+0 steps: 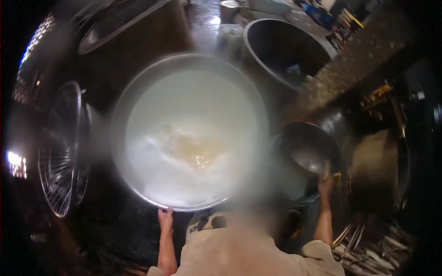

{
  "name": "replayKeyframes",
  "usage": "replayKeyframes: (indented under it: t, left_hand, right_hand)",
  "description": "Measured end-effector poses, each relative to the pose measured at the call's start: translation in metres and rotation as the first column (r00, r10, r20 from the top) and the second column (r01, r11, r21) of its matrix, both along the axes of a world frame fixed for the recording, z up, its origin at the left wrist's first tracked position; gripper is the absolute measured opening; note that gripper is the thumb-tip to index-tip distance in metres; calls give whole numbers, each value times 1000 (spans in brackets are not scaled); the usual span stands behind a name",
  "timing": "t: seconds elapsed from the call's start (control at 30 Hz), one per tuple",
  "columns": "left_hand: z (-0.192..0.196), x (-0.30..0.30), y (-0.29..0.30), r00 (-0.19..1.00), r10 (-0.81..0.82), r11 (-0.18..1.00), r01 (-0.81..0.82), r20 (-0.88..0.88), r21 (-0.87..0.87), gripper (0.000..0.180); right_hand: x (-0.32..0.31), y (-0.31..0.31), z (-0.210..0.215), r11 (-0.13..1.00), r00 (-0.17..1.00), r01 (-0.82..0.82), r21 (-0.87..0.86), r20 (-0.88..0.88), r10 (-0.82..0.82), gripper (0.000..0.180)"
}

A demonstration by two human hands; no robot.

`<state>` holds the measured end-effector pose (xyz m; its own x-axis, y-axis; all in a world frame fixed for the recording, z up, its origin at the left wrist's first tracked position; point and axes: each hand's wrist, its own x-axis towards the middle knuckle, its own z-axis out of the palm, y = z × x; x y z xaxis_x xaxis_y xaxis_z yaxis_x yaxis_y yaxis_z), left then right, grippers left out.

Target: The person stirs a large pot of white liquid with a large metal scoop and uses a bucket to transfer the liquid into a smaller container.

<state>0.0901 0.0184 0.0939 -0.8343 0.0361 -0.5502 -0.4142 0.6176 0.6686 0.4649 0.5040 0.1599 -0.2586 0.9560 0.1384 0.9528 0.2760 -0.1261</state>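
Note:
A large round metal vat (120,163) stands in front of me, holding milky white liquid (202,99) with a yellowish, foamy patch (195,149) near its middle. My left hand (165,216) is at the vat's near rim, its fingers closed on the edge. To the right of the vat, my right hand (325,183) grips the near right edge of a dark metal bowl (308,145). The bowl is tilted above a container of pale liquid (290,181), partly hidden beneath it. Whether the bowl touches that container I cannot tell.
A wire fan guard (60,170) stands at the left. Behind the vat are a large, dark-walled round tub (287,50) and a long trough (133,27). A rough ledge (354,64) runs along the right. Split firewood (373,250) lies at the lower right.

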Motion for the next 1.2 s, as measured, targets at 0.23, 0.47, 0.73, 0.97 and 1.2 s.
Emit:
replayKeyframes:
  t: [0.23,0.47,0.73,0.97,1.2]
  left_hand:
    - [-7,12,27,963,203,979,-194,178,-65,25]
    - [-8,9,31,949,282,955,-262,142,-141,16]
    - [1,12,47,934,329,929,-294,137,-225,15]
    - [-4,3,38,963,252,926,-213,93,-312,19]
    - [-14,10,28,944,324,935,-309,61,-176,18]
  right_hand:
    - [70,80,-87,975,994,107,-197,-6,-110,24]
    - [86,40,-281,822,952,258,-508,-13,-307,18]
    - [52,-39,-351,131,816,68,-989,-20,-578,14]
    - [28,-22,-341,-112,632,-169,-979,-20,-775,12]
    - [65,18,-245,-71,769,-113,-991,-43,-638,9]
